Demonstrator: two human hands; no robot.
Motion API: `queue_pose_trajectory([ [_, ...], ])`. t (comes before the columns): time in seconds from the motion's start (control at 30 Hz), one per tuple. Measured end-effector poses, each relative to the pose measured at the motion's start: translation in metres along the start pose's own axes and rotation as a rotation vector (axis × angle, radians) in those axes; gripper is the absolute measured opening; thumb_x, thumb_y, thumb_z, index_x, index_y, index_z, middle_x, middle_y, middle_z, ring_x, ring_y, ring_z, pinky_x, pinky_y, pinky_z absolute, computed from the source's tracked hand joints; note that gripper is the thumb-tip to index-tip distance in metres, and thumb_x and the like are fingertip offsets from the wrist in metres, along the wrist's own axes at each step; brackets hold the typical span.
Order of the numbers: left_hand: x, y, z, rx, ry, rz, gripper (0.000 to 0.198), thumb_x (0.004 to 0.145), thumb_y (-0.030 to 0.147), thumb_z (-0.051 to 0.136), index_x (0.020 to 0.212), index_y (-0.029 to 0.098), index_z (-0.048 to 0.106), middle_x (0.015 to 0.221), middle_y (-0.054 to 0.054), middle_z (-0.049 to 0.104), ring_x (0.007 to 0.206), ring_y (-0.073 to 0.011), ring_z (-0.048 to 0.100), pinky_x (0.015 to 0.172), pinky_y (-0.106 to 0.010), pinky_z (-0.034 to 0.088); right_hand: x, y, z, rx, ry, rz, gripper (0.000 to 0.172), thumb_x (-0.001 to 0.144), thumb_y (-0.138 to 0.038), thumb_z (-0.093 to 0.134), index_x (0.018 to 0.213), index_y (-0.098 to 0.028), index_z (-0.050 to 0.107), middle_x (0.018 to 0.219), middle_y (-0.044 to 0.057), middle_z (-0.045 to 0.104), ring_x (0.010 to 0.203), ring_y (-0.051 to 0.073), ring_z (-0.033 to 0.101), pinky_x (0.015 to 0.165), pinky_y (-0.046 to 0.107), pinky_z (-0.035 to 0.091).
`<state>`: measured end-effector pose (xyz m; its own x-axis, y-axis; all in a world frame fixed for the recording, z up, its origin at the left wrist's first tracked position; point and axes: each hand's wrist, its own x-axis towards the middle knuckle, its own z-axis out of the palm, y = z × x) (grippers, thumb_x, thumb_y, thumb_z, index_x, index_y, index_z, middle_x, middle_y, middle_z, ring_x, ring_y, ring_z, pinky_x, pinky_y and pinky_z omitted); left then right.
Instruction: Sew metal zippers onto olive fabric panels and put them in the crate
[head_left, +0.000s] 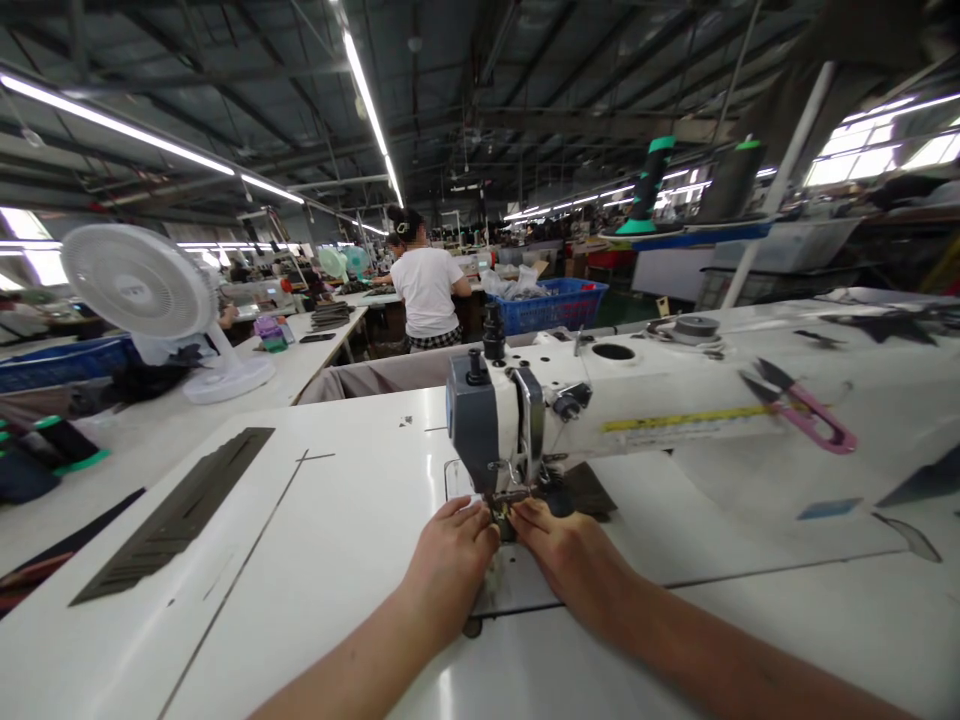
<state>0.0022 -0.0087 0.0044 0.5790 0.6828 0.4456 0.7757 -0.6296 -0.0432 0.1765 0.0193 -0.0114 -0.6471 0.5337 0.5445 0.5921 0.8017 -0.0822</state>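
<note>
A white and grey sewing machine point(484, 425) stands on the white table, its needle area low in the middle. My left hand point(450, 550) is just left of the presser foot, its fingers bent together at the edge of a small dark fabric piece point(505, 524). From the right, my right hand point(562, 545) pinches the same piece, fingertips close to the foot. Both hands partly hide the piece. Behind my right hand, more dark fabric point(590, 490) lies under the machine's arm.
Dark fabric strips point(180, 510) lie on the table at left. A white fan point(142, 285) and thread cones point(64, 440) stand beyond them. Pink-handled thread snips point(817, 425) rest on the machine. Behind it are a blue basket point(551, 310) and a person in white point(427, 295).
</note>
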Motion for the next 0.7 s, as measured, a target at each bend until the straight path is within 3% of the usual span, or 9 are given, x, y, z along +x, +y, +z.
queue_pose_trajectory([
  [0.2,0.002,0.001,0.002,-0.021,-0.009,-0.035,0.008,0.079,0.006,0.057,0.081,0.014,0.06,0.093,-0.008,0.067,0.092,-0.0189,0.062,0.094,-0.036,0.044,0.005,-0.002,0.001,0.037,-0.017,0.075,0.03,0.081,0.002,0.036,0.082,-0.015,0.061,0.09,0.01,0.068,0.079,0.019,0.065,0.065,0.026,0.054],
  [0.33,0.001,-0.001,0.005,-0.046,0.015,-0.071,0.009,0.079,0.007,0.058,0.08,0.016,0.059,0.093,-0.006,0.067,0.091,-0.0185,0.062,0.092,-0.037,0.044,0.003,-0.003,0.003,0.074,0.016,0.066,0.029,0.083,-0.001,0.037,0.086,-0.016,0.061,0.091,0.009,0.067,0.08,0.017,0.064,0.069,0.027,0.053],
  [0.5,-0.005,0.001,-0.005,-0.058,0.066,-0.116,0.007,0.08,0.01,0.056,0.079,0.016,0.058,0.087,-0.006,0.066,0.081,-0.0187,0.063,0.08,-0.036,0.05,-0.013,0.025,-0.014,0.017,0.028,-0.003,0.024,0.083,-0.015,0.047,0.104,-0.011,0.057,0.103,0.014,0.061,0.097,0.024,0.057,0.083,0.037,0.048],
  [0.57,-0.007,0.013,-0.014,-0.072,0.076,-0.115,0.005,0.081,0.012,0.055,0.082,0.016,0.057,0.084,-0.005,0.065,0.078,-0.0185,0.062,0.077,-0.036,0.05,-0.021,0.038,-0.025,-0.143,0.032,0.037,0.019,0.082,-0.015,0.046,0.094,-0.01,0.06,0.093,0.015,0.06,0.089,0.027,0.057,0.077,0.041,0.048],
  [0.63,-0.007,0.033,-0.021,-0.117,0.087,-0.079,0.018,0.08,0.02,0.06,0.097,0.014,0.056,0.094,-0.008,0.064,0.087,-0.0211,0.06,0.082,-0.037,0.049,-0.032,0.039,-0.034,-0.276,0.007,0.103,0.018,0.08,-0.01,0.042,0.076,-0.013,0.059,0.077,0.012,0.059,0.071,0.024,0.058,0.065,0.039,0.048],
  [0.7,-0.004,0.052,-0.022,-0.17,0.079,-0.003,0.051,0.076,0.031,0.066,0.117,0.01,0.046,0.113,-0.015,0.058,0.106,-0.026,0.053,0.093,-0.041,0.043,-0.047,0.025,-0.039,-0.259,-0.02,0.135,0.021,0.079,-0.008,0.039,0.073,-0.016,0.057,0.069,0.009,0.058,0.061,0.022,0.057,0.058,0.035,0.047],
])
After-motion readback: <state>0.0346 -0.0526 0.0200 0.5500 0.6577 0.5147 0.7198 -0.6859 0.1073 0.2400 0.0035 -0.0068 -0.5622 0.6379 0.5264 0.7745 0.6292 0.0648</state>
